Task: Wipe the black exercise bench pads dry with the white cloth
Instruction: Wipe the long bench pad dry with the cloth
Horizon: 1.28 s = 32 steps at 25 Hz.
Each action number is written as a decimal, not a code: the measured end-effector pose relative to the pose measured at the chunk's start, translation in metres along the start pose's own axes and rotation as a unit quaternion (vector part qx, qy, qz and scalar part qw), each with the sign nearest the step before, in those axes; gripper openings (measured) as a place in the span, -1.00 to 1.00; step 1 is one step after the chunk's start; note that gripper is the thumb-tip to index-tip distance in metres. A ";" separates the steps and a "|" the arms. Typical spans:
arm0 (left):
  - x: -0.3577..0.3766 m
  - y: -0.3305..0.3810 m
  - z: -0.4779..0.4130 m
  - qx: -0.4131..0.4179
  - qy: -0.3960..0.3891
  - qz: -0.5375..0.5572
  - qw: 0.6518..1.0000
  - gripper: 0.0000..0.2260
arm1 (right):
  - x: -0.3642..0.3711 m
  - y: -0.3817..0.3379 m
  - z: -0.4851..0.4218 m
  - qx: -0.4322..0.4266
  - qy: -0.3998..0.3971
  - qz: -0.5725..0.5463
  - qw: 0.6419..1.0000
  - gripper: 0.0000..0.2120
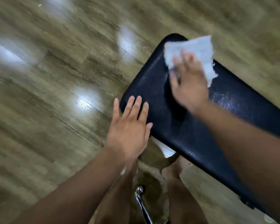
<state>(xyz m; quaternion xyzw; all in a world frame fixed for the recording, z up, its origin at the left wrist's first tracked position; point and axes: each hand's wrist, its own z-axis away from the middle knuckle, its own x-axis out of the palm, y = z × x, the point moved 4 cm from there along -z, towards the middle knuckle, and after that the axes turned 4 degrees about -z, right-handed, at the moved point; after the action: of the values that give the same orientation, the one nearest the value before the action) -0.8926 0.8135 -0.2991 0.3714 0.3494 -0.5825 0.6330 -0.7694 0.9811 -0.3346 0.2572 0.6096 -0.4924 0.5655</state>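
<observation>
- Pressing the white cloth (pixel 196 47) under spread fingers (pixel 184 59), the right hand (pixel 190 84) wiped the black pad (pixel 152 84).
- Left hand (pixel 128 126) lay open, empty.
- Unpinned cloth could bunch, leaving wet streaks.

Motion blur smears the right hand (pixel 188 83), so whether it presses or pinches the white cloth (pixel 196 49) is unclear. The hand covers the cloth's near part. The right forearm hides a stretch of the black bench pad (pixel 152 81), which runs off the right edge. The wooden floor (pixel 55 70) is streaked with blur. A chrome tube (pixel 141 204) is cut off at the bottom.
</observation>
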 end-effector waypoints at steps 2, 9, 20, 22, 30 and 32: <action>-0.002 -0.002 0.028 -0.003 0.042 0.063 0.997 -0.53 | 0.028 -0.061 0.074 -0.150 -0.052 -0.007 0.987 -0.52; 0.034 -0.005 0.046 -0.026 0.021 0.099 0.995 -0.48 | 0.010 -0.004 -0.026 -0.176 -0.052 0.066 0.981 -0.53; 0.028 -0.039 0.069 -0.067 0.054 0.182 0.980 -0.49 | 0.046 -0.103 0.098 -0.471 -0.217 0.073 0.852 -0.57; 0.029 -0.042 0.058 -0.066 0.039 0.180 0.981 -0.45 | 0.037 -0.094 0.047 -0.456 -0.198 0.081 0.864 -0.59; 0.032 -0.017 0.035 -0.042 -0.035 0.165 0.985 -0.34 | 0.025 -0.086 -0.052 -0.161 -0.098 0.169 0.967 -0.60; 0.033 -0.018 0.035 -0.052 -0.036 0.167 0.984 -0.40 | 0.048 -0.127 0.018 -0.316 -0.134 0.101 0.934 -0.67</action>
<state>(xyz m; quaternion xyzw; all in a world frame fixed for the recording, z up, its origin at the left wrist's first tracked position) -0.9078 0.7658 -0.3122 0.3693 0.2894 -0.4628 0.7521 -0.8826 0.9045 -0.3386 0.0568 0.6236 -0.2442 0.7405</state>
